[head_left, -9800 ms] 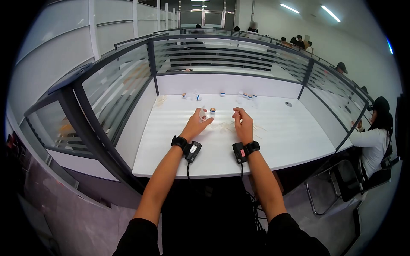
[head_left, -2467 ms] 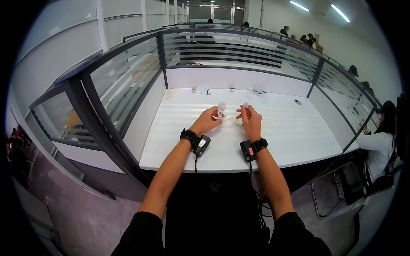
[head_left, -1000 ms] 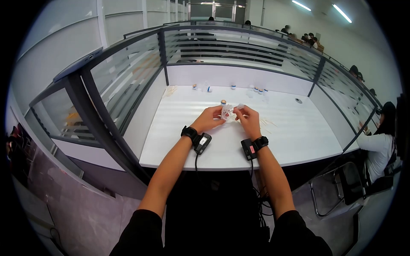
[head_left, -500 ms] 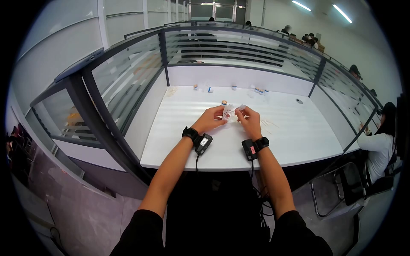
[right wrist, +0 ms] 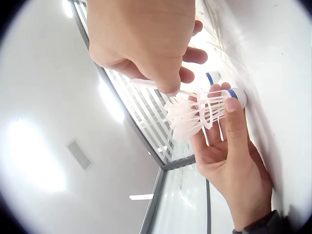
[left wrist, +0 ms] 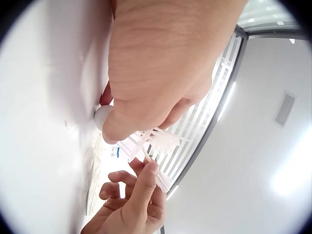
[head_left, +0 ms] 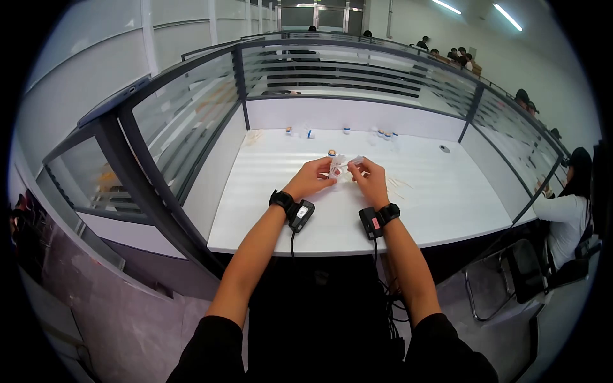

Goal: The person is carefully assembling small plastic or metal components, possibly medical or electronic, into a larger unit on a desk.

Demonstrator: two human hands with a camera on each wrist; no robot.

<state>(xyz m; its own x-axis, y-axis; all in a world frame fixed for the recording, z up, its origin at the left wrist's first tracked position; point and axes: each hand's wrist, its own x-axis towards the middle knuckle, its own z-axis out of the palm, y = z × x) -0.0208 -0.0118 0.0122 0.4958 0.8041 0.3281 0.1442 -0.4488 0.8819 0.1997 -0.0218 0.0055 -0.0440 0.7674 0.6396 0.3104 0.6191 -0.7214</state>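
Observation:
My left hand (head_left: 311,179) holds a partly feathered shuttlecock (right wrist: 185,117) just above the desk, its thumb and fingers on the white cork with a blue band (right wrist: 237,98). White feathers fan out from the cork, with a thread-like ring round their shafts. My right hand (head_left: 372,181) pinches a single white feather (left wrist: 163,181) between thumb and forefinger, its shaft reaching toward the shuttlecock's feathers. The feather's shaft tip is hidden among the others. Another cork (head_left: 332,153) with a blue band and a tan top stands just beyond my left hand.
Thin pale shafts (head_left: 399,186) lie on the white desk (head_left: 440,210) right of my right hand. Several blue-banded corks (head_left: 386,135) stand along the back, and a pale pile (head_left: 255,135) lies at the back left. Partitions (head_left: 357,110) enclose the desk; a seated person (head_left: 565,217) is at right.
Ten seconds ago my right hand was apart and showed no feather. It has since brought a feather up to the shuttlecock in my left hand. Over the last second both hands stay nearly still.

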